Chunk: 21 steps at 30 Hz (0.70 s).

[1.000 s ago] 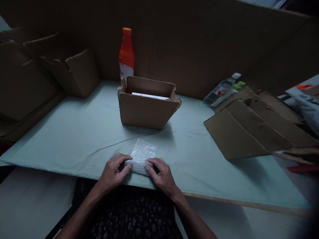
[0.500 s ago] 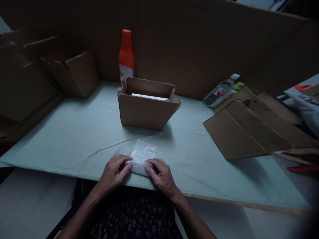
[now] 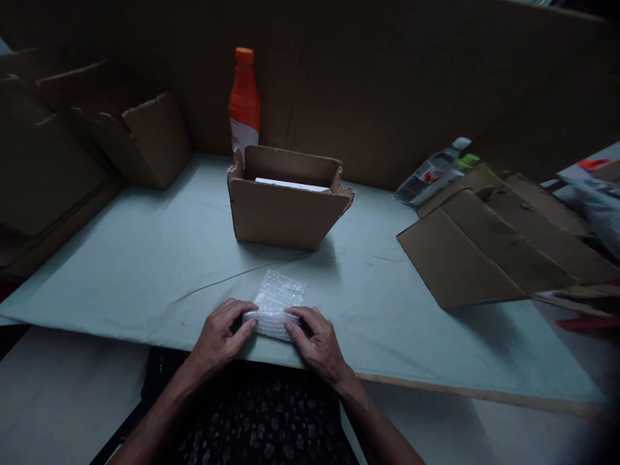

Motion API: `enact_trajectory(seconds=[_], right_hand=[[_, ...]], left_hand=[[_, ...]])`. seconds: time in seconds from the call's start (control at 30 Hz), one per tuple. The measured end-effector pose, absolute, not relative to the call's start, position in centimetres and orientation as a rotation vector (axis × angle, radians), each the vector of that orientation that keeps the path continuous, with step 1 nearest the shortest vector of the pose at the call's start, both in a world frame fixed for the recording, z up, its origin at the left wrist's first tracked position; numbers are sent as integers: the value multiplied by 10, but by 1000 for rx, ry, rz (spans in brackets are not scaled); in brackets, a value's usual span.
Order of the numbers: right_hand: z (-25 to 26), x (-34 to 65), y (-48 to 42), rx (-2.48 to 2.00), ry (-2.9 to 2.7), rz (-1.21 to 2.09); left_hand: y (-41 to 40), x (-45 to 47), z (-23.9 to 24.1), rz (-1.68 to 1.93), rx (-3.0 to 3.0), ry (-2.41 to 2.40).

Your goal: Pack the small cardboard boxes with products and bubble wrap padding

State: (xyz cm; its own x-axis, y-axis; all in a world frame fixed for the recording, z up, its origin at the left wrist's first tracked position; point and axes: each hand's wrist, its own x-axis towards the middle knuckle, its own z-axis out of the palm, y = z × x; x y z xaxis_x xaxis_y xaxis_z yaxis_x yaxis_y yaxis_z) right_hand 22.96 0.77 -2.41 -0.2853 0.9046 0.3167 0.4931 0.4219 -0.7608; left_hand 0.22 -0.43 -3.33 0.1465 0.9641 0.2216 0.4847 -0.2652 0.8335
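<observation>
A small piece of clear bubble wrap lies on the pale green cloth near the table's front edge, with a raised fold or roll across it. My left hand pinches the left end of that fold between thumb and fingers. At the right end, my right hand grips it the same way. Whether anything is inside the fold, I cannot make out. Beyond the hands stands an open cardboard box, with the top edge of a white flat item showing inside.
Behind the box stands an orange bottle. Cardboard boxes line the left side. To the right, a tilted cardboard box sits beside a clear plastic bottle. A tall cardboard wall closes off the back.
The camera view has tilted slightly. Both hands keep hold of the bubble wrap in nearly the same place.
</observation>
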Motion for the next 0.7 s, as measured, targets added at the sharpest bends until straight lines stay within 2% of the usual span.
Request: enact_trajectory(seconds=[0.1,0.33,0.53,0.7], right_hand=[[-26,232,7,-1238,-1862,682],[-10,241,9,-1197,-1965,394],[-2,228,9,-1113,-2359,489],[-7,228,19,-1129,-2315,620]], left_hand=[[-4,2,-31,1027,1842,1390],[6,0,-22,839,1924,1358],[12,3,-20,795,2065,1394],[1,2,-21,902,2205,1355]])
